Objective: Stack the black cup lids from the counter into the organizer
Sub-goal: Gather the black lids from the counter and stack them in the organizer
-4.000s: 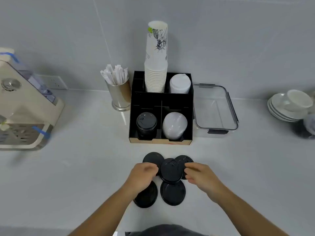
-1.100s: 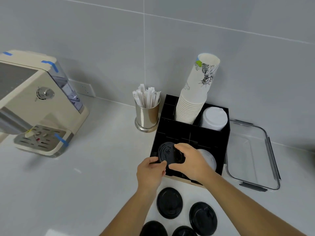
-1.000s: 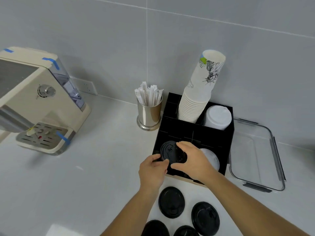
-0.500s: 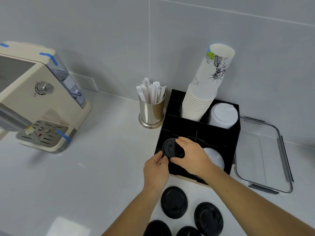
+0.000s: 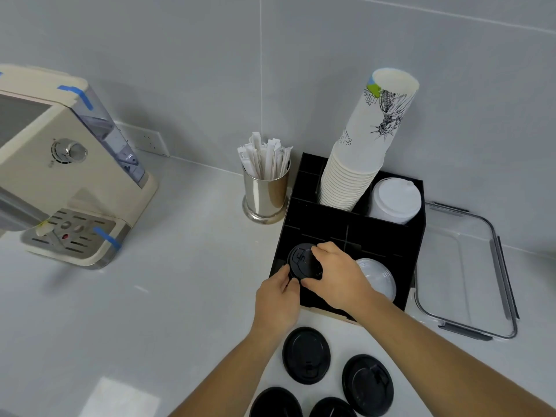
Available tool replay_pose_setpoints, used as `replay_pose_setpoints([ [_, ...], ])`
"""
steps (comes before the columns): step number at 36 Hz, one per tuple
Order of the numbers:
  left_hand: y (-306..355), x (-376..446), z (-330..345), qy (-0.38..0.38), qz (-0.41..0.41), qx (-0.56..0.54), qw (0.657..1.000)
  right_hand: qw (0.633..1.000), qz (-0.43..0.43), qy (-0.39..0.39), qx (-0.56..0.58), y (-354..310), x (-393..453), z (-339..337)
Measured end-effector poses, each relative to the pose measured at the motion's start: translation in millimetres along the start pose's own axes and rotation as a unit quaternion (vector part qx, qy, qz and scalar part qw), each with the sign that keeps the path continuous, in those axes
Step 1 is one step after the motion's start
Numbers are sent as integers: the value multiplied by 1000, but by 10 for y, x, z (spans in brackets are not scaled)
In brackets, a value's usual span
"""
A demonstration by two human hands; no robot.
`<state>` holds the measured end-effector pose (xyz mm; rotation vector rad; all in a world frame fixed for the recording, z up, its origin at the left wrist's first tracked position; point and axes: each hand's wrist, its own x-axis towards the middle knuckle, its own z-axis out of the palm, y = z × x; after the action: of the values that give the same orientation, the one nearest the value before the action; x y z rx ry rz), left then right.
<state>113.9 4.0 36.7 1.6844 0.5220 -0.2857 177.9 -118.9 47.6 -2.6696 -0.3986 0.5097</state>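
A black organizer (image 5: pixel 337 227) stands on the white counter against the wall. In its front left compartment sits a stack of black lids (image 5: pixel 301 260). My right hand (image 5: pixel 337 275) grips the top black lid from the right and above. My left hand (image 5: pixel 278 296) pinches the same lid at its near left edge. Several loose black lids lie on the counter in front of the organizer: one (image 5: pixel 306 355) nearest it, one (image 5: pixel 367 385) to the right, and two (image 5: pixel 275 403) at the bottom edge.
Clear lids (image 5: pixel 377 276) fill the front right compartment, white lids (image 5: pixel 395 200) and a tall paper cup stack (image 5: pixel 364 145) the back ones. A steel cup of stirrers (image 5: pixel 266 188) stands left of the organizer, a coffee machine (image 5: pixel 60 164) far left, a glass container (image 5: pixel 464 272) right.
Four seconds ago both hands held a lid low over the loose lids. Both hands now hold it on the stack in the organizer's front left compartment, pressed slightly lower than half a second ago.
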Motion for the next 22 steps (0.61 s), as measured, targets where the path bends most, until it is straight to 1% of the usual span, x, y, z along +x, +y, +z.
replay_pose_setpoints([
  [6,53,7,-32,-5,-6,7,1000,1000,24,-8,-16,-50,12,-3],
  [12,49,22,-57,-14,-8,3,1000,999,38,-8,8,-62,-8,-11],
  [17,77,-37,-94,-7,-7,-24,1000,997,51,-14,54,-38,-73,-87],
  [22,13,-145,-212,21,-18,-49,998,986,81,14,149,8,-264,-183],
])
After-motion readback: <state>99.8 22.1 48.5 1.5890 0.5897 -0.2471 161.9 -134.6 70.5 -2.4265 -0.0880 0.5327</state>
